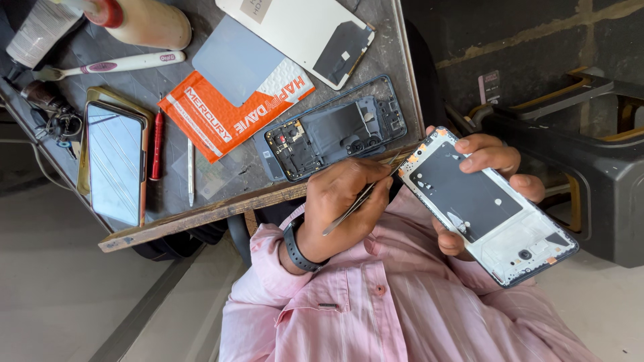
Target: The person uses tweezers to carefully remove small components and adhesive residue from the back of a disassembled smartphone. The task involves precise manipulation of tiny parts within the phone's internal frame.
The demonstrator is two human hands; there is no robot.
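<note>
Orange-and-white padded envelope (231, 110) lies beside a glossy dark phone screen (114, 163).

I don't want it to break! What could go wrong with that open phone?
The tweezers in the left hand have sharp tips at the corner of the phone frame; a slip might scratch it. The right hand holds it beyond the table edge, so it could drop.

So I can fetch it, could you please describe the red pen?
On the grey table, look between the orange envelope and the gold-cased phone. The pen lies next to the phone; it is red, whereas the thinner stylus nearer the envelope is silver.
</note>
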